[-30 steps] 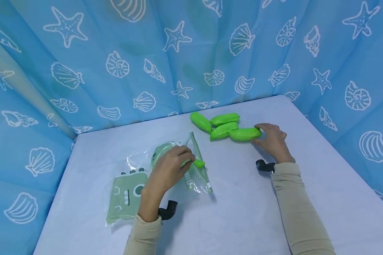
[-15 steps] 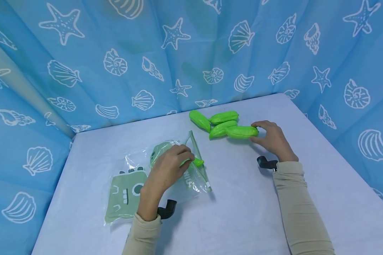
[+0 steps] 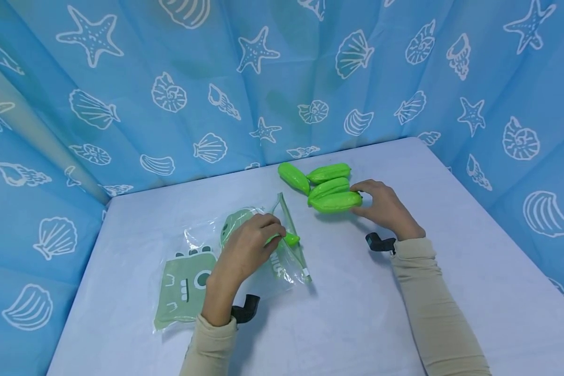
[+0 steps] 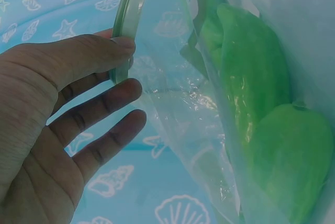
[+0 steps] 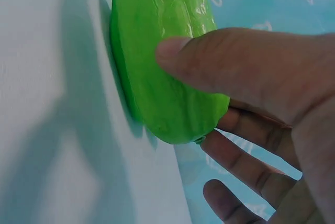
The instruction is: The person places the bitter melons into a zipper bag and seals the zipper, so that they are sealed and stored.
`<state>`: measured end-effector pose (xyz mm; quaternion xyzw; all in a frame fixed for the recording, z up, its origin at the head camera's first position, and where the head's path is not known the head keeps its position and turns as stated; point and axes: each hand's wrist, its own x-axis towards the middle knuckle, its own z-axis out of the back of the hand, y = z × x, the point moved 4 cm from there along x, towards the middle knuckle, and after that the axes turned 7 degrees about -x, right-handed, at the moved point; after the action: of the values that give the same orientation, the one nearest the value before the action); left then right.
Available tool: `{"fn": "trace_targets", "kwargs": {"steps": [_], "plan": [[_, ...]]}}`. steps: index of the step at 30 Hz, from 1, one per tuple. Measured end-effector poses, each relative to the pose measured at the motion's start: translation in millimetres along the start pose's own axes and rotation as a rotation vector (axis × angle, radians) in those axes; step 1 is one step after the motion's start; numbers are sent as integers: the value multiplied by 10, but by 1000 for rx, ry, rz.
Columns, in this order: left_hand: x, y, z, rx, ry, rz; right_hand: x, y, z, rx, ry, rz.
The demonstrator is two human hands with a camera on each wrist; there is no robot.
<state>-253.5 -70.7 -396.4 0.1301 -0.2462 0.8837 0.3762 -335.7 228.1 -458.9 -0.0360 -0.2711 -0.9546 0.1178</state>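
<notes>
A clear zip bag [image 3: 188, 287] with a green monster print lies on the white table. My left hand [image 3: 251, 243] pinches the green strip [image 4: 129, 12] at its mouth between thumb and index finger; the other fingers are spread. Plump green cucumber-like toys [image 4: 254, 72] show through the bag's plastic, and one green tip [image 3: 292, 239] shows at its mouth. With thumb and fingers my right hand [image 3: 386, 208] grips the end of another green cucumber-like toy [image 3: 336, 202], slightly above the table. Its far end overlaps a neighbouring toy [image 3: 329, 187] in the head view.
Two more green toys lie behind, one angled at the left [image 3: 293, 177] and one at the back [image 3: 329, 173]. A blue curtain [image 3: 263, 94] with white shells and starfish rises along the table's back and sides. A black wrist camera [image 3: 380, 243] sits below the right hand.
My right hand has moved left and slightly toward me with the toy it grips, which now covers part of the neighbouring toy. The left hand stays at the bag's mouth.
</notes>
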Motion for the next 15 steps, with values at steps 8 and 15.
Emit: {"fn": "trace_targets", "kwargs": {"steps": [8, 15], "plan": [[-4, 5, 10, -4, -7, -6, 16, 280, -66, -19, 42, 107], [-11, -1, 28, -11, -6, -16, 12, 407, -150, -24, 77, 140]]}}
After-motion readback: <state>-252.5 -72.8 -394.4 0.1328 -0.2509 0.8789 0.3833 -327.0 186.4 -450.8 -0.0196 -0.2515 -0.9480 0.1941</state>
